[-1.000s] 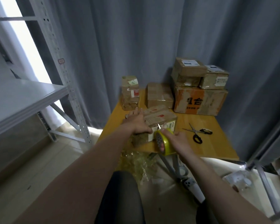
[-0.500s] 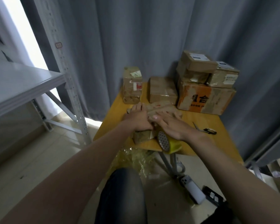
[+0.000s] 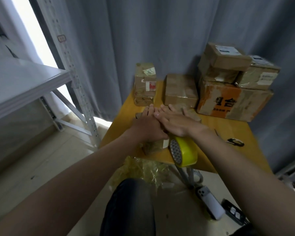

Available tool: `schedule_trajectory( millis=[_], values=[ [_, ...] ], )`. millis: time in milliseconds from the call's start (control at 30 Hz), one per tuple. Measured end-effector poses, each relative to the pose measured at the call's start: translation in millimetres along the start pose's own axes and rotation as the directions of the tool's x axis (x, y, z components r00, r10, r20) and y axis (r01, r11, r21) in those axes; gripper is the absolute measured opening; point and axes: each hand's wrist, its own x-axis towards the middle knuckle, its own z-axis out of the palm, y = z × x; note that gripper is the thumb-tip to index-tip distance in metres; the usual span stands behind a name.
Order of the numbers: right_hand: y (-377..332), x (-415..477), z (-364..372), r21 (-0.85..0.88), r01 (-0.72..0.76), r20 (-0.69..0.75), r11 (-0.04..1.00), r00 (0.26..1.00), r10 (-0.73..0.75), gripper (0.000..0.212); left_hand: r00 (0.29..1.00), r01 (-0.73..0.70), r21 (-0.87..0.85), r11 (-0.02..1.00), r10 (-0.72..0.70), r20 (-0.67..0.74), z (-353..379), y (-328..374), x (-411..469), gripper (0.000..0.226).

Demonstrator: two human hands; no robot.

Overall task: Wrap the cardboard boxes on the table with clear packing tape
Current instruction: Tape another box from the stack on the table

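1. Floor nearest you: crumpled clear film (image 3: 143,169) under the near edge of the table (image 3: 237,126), phone (image 3: 209,201) right of it
2. Tape roll (image 3: 184,150), yellow, sits at that near edge, just below your right wrist. No finger visibly round it, and I can't tell what carries it. Risk: if it hangs by its own tape, its weight could peel the strip or drop the roll onto the floor
3. Box in work (image 3: 152,147) lies directly under both palms; only its near face and far-right corner show
4. Left hand (image 3: 147,126): flat, fingers straight, pressing on the box top, gripping nothing
5. Right hand (image 3: 177,122): also flat, fingers straight, touching the left hand, pressing the top, holding nothing
6. Risk: flat palms only push down, so the box can slide toward the near edge; uneven pressure may trap wrinkles. Tape itself too clear to see
7. Scissors (image 3: 235,142) lie right of your right forearm, apart from it
8. Far side: tall box (image 3: 145,82), middle box (image 3: 180,89), orange-print box (image 3: 233,103) carrying top-left box (image 3: 223,62) and top-right box (image 3: 260,75); can't tell which are wrapped
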Motion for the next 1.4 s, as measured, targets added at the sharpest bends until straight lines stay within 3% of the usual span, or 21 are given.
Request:
schedule_trajectory(
  millis=[200,400,500,567,633,700,767,833,933,1067,1167,1267,1333,1400],
  values=[
    [-5,-27,-5,-0.030,0.005,-0.063,1.000,0.998,-0.006,0.063,0.999,0.032,0.009,0.999,-0.032,0.015,-11,12,-15,0.131],
    [1,-65,0,0.060,-0.039,-0.131,0.997,0.990,0.047,0.047,1.000,0.013,0.059,0.998,-0.012,-0.016,-12,11,-16,0.115],
    [7,-84,8,0.065,-0.081,-0.241,0.995,0.966,0.095,0.037,1.000,0.014,0.062,0.998,-0.014,-0.007,-13,13,-18,0.122],
    [14,-89,17,0.203,-0.015,-0.282,0.979,0.957,0.073,0.036,0.999,0.023,0.046,0.999,-0.024,0.029,-17,14,-19,0.128],
    [18,-95,26,0.448,0.057,-0.323,0.892,0.941,0.103,0.059,0.996,0.030,0.023,0.999,-0.031,0.079,-23,15,-18,0.131],
    [23,-102,35,0.609,-0.018,-0.308,0.793,0.916,0.257,0.077,0.995,0.040,-0.013,0.999,-0.038,0.090,-29,17,-17,0.133],
    [27,-110,42,0.680,-0.130,-0.176,0.722,0.927,0.332,0.064,0.995,0.058,-0.051,0.997,-0.054,0.080,-33,18,-16,0.134],
    [28,-117,48,0.782,-0.153,-0.048,0.604,0.952,0.303,0.046,0.995,0.070,-0.085,0.994,-0.064,0.077,-36,14,-12,0.130],
    [27,-124,50,0.862,-0.052,-0.136,0.504,0.934,0.330,0.039,0.989,0.097,-0.256,0.962,-0.065,0.130,-44,6,-9,0.102],
    [24,-127,36,0.904,0.177,-0.315,0.389,0.891,0.327,0.043,0.943,0.224,-0.546,0.807,-0.039,0.330,-62,-1,-15,0.069],
    [18,-124,25,0.893,0.297,-0.391,0.339,0.883,0.258,0.042,0.901,0.291,-0.632,0.718,0.017,0.434,-66,-4,-16,0.080],
    [10,-115,20,0.883,0.347,-0.430,0.317,0.869,0.245,0.046,0.877,0.342,-0.633,0.694,0.005,0.480,-67,-9,-12,0.102],
    [7,-103,17,0.866,0.361,-0.460,0.346,0.847,0.267,0.039,0.903,0.330,-0.601,0.728,-0.056,0.427,-70,-14,-7,0.128],
    [5,-90,15,0.842,0.375,-0.491,0.388,0.831,0.261,0.030,0.957,0.236,-0.533,0.812,-0.101,0.270,-77,-17,-3,0.128]
  ],
)
